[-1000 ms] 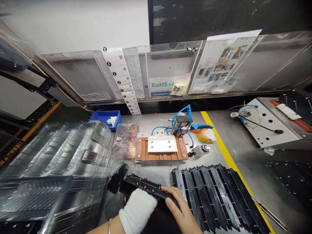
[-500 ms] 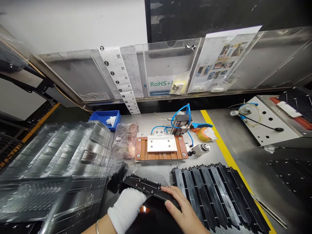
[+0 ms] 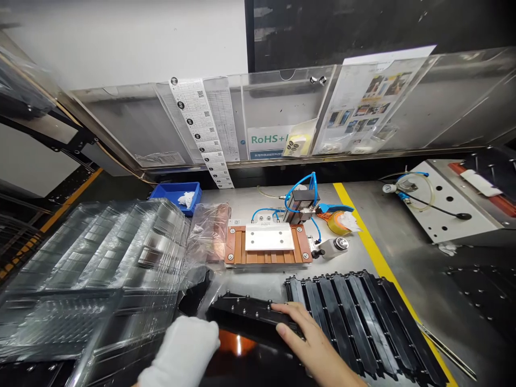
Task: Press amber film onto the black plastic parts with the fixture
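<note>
My right hand point(image 3: 310, 336) lies over a black studded bar point(image 3: 250, 317), its fingers curled on the bar's right end. The bar is tilted, and its dark underside reflects an orange glow point(image 3: 236, 344). My left hand point(image 3: 181, 352), in a white glove, sits just left of the bar's lower end. Its fingers are not distinct. To the right, several similar black bars point(image 3: 358, 317) lie side by side in an overlapping row, close to my right hand. A stack of clear plastic trays point(image 3: 100, 269) rises left of my left hand.
Behind the bar stands a copper-coloured fixture point(image 3: 266, 244) with a white plate and blue air tubes. Beside it are a tape roll point(image 3: 336, 223) and a small bottle point(image 3: 332, 248). A blue bin point(image 3: 175, 194) holds a white cloth. A yellow line point(image 3: 382, 269) crosses the steel bench.
My left hand has moved left and down, away from the bar. The bar has tilted, showing more of its dark face, while my right hand stays on it.
</note>
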Available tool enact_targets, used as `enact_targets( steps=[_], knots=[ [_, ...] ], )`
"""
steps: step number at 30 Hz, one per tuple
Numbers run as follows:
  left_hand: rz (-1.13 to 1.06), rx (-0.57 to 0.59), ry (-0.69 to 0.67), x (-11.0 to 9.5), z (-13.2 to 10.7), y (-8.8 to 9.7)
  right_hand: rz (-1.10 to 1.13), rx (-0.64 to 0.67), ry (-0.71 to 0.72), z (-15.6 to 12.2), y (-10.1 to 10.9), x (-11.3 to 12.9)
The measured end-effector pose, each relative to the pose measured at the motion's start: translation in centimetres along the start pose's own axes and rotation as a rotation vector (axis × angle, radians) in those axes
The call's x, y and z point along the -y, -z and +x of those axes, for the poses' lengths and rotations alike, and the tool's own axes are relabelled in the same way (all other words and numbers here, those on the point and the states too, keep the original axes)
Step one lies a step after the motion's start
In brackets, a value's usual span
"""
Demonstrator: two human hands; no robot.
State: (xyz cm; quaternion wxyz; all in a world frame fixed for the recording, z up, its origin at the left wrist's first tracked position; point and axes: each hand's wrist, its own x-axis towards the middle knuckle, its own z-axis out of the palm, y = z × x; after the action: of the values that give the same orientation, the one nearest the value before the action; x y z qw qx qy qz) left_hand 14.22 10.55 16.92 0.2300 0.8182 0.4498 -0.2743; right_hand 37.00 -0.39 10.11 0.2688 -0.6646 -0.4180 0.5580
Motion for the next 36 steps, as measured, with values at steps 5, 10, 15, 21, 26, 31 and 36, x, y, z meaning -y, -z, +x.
enact_targets(
  steps=[5, 10, 15, 21, 26, 31, 36],
  knots=[
    [-0.495, -0.16, 0.008, 3.1, -0.3, 4.1, 0.023, 0.223, 0.074, -0.3, 4.0, 1.9],
    [-1.207, 0.569, -0.35, 0.5, 1.4, 2.0, 0.032, 0.519, 0.159, 0.8, 4.8, 6.9],
    [-1.762, 0.447, -0.214, -2.0, 2.0, -5.0, -0.157, 0.123, 0.189, 3.1, 3.2, 7.0],
    [-1.856, -0.104, 0.167, -1.8, 3.2, -11.4, -0.443, -0.144, 0.381, 3.3, 1.1, 4.5],
    [-1.775, -0.202, 0.171, -3.5, 3.2, -10.9, -0.701, -0.218, 0.538, 3.9, -0.9, 4.2],
    [-1.7, -0.311, 0.147, -4.2, 4.0, -11.3, -0.876, -0.262, 0.603, 5.0, -2.3, 3.3],
    [-1.616, -0.372, 0.207, -4.1, 4.3, -13.0, -0.921, -0.266, 0.591, 4.9, -2.8, 2.6]
  ],
)
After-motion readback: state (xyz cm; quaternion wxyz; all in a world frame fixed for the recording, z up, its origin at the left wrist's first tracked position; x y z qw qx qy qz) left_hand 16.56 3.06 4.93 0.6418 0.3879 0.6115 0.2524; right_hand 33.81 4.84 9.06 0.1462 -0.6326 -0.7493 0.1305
